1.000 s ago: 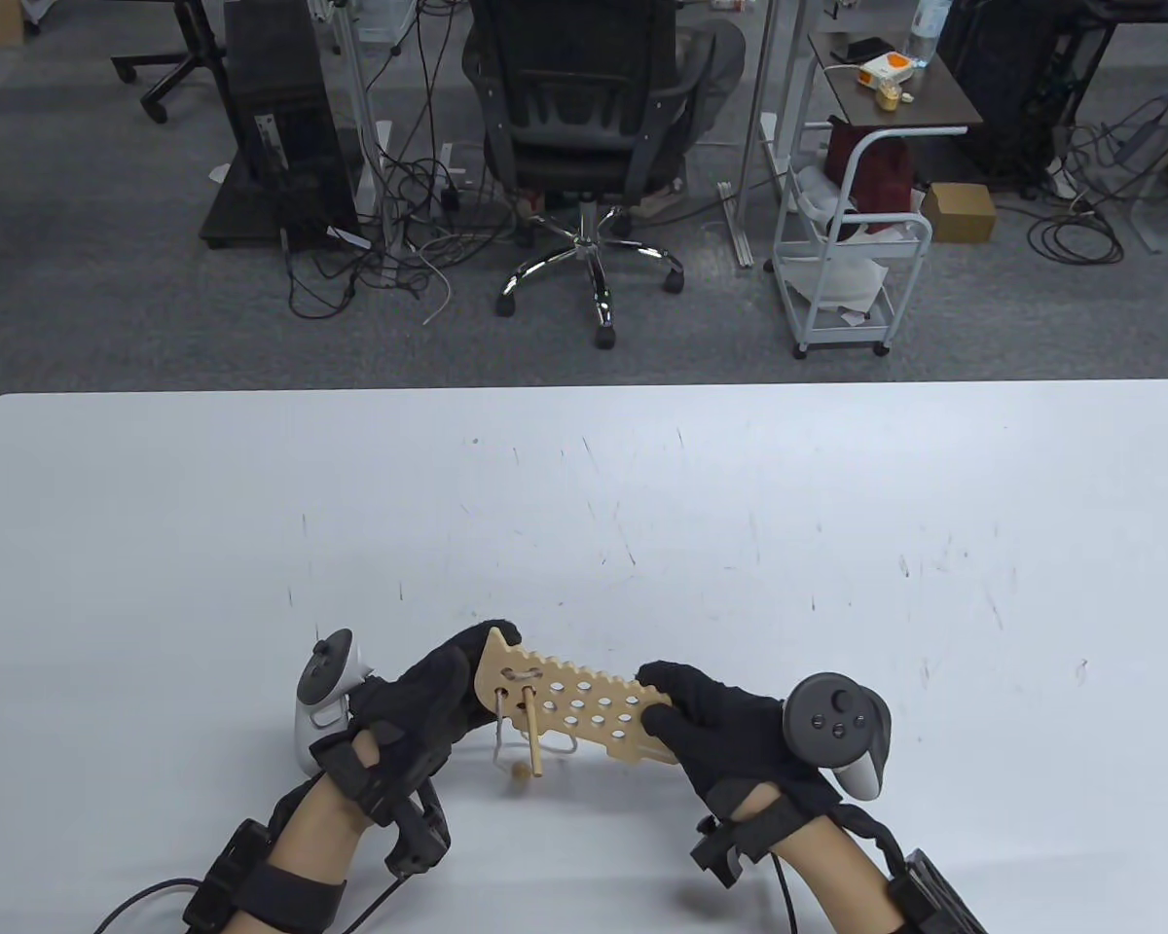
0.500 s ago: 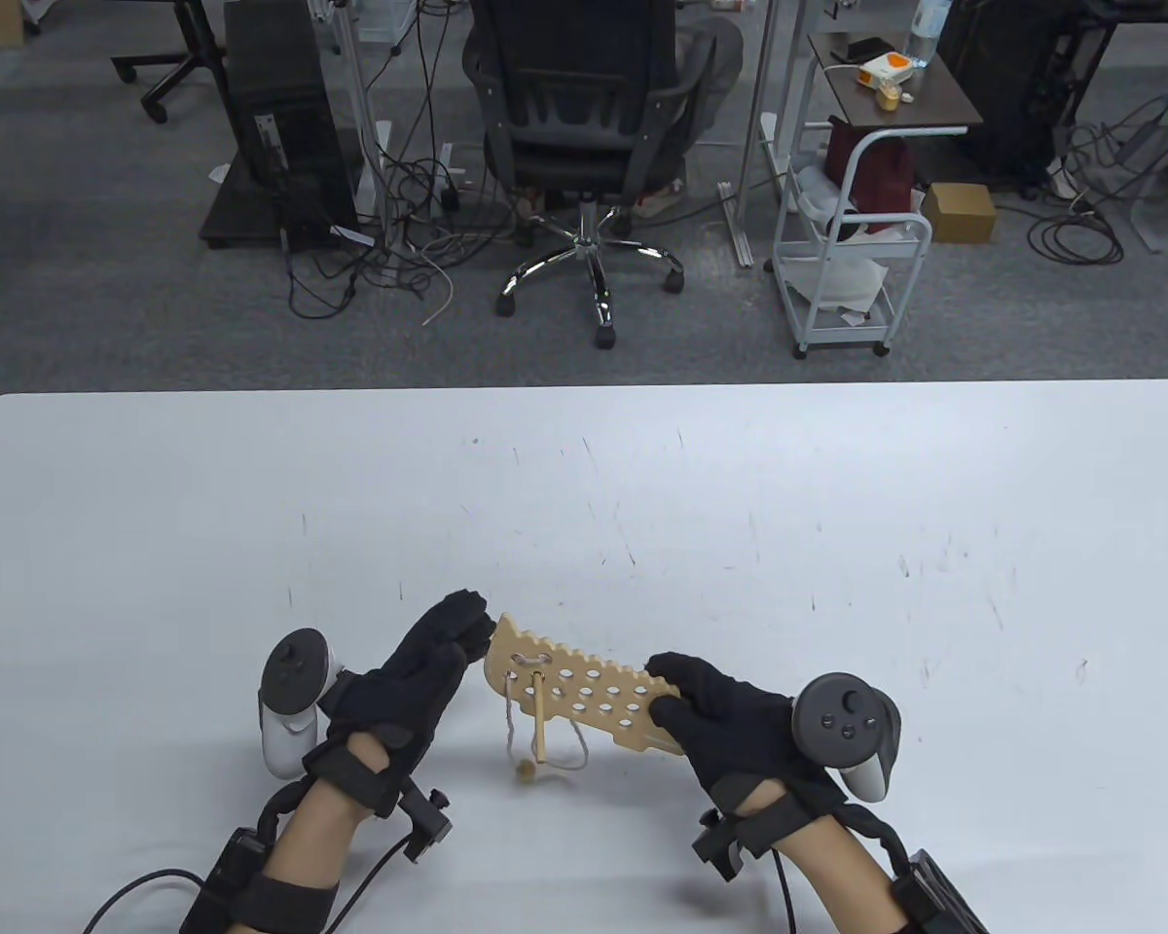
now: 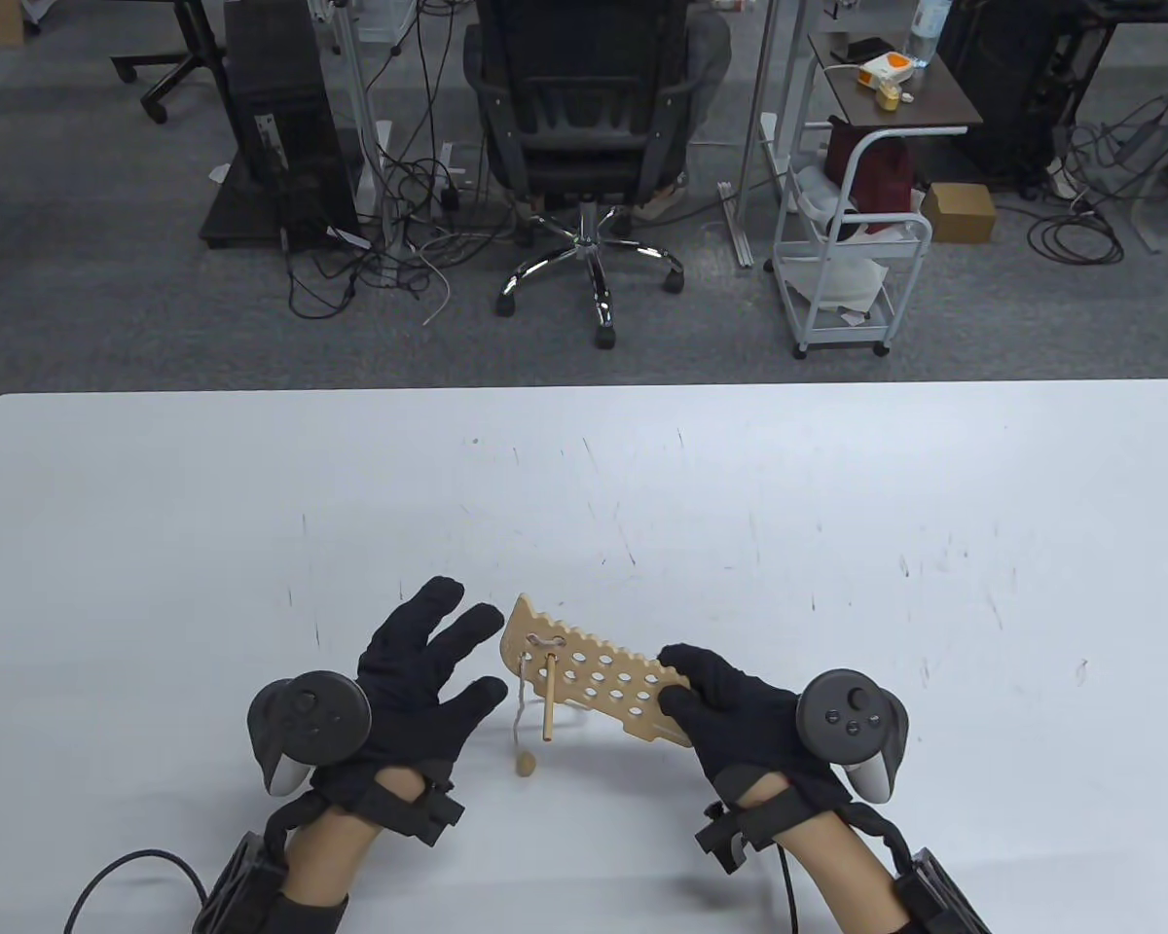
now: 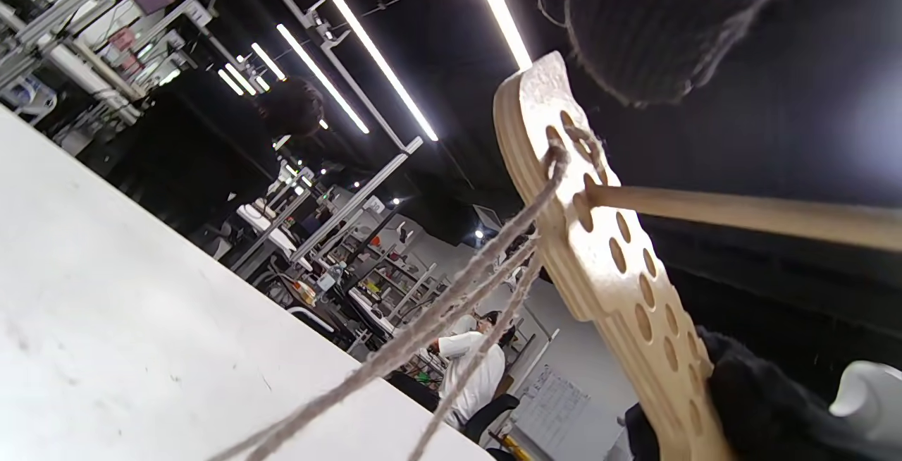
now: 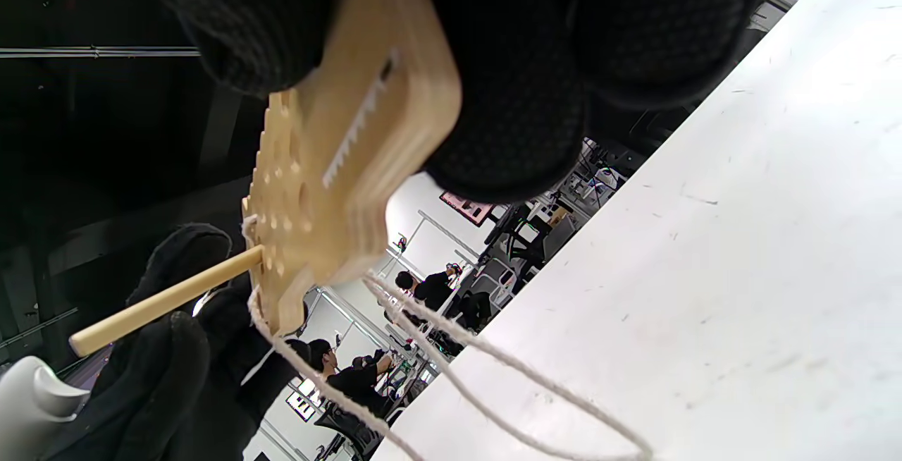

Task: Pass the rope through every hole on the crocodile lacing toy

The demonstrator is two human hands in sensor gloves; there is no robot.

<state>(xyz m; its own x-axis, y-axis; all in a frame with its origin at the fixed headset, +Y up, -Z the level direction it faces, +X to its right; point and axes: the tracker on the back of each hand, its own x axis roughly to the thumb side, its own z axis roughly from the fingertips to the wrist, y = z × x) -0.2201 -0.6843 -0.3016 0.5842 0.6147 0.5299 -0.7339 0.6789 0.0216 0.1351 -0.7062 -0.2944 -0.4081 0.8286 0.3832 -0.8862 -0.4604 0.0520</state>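
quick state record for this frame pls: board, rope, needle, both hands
board: tan wooden crocodile lacing board, lifted off the white table
rope: beige rope laced through the first few holes, hanging down
needle: wooden needle stick poking through a hole
left hand: fingers spread, touching nothing
right hand: grips the board's end

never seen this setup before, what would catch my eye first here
A wooden crocodile lacing board full of holes, held off the white table near its front edge by the gloved right hand. A wooden needle pokes through one hole, rope dangling below. The left hand is spread open beside it.
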